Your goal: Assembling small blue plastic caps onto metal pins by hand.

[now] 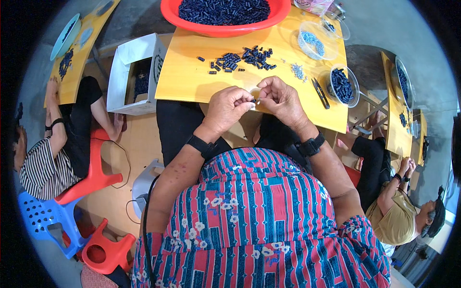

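Both hands, left hand [229,106] and right hand [280,98], pinch one tiny dark part [255,100] between clenched fingers above the bench [187,77]. Any slip probably drops it into the lap.

The piece pinched between the left hand [229,106] and right hand [280,98] is too small to tell. The red basin [192,21] is cut off by the top edge.

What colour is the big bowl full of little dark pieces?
The big bowl is bright red-orange, seen best in the head view at the table's far edge.
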